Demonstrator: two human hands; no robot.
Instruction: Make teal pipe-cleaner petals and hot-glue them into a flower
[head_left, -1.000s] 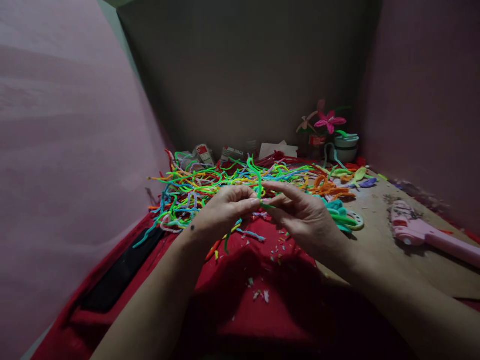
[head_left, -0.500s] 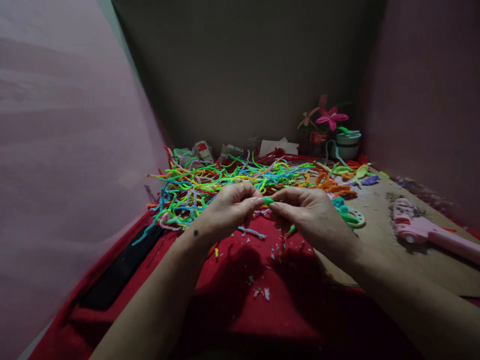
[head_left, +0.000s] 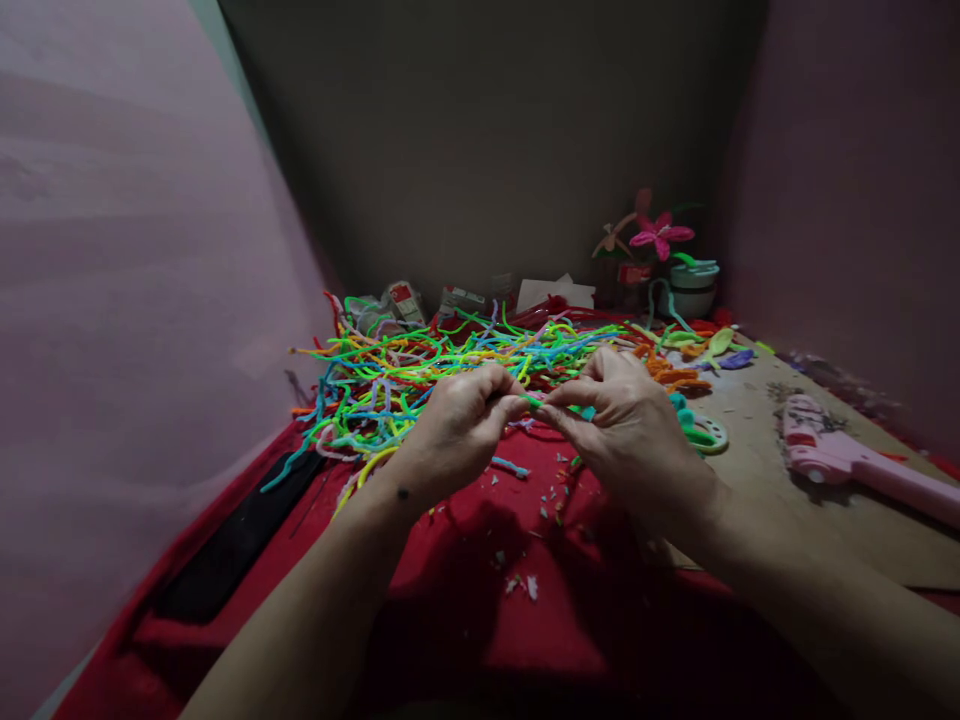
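A small green fuzzy piece (head_left: 533, 401) is pinched between my two hands above the red cloth (head_left: 525, 630). My left hand (head_left: 469, 418) is closed on its left end with thumb and forefinger. From the other side my right hand (head_left: 615, 415) grips it, fingertips close to those of the left. Much of the piece is hidden by the fingers. Just behind the hands lies a tangled heap of many-coloured pipe cleaners (head_left: 420, 350). A short blue pipe cleaner (head_left: 511, 467) rests on the cloth below.
A pink glue gun (head_left: 825, 450) lies on a brown board (head_left: 750, 500) at right. Behind are a pot (head_left: 694, 290) and a pink flower (head_left: 661, 236). A black flat item (head_left: 225, 550) lies at left. Small fuzz scraps (head_left: 521, 585) dot the cloth.
My right hand has turned and its knuckles have risen, with its fingertips still at the green piece. My left hand has rolled slightly. The view has shifted a little.
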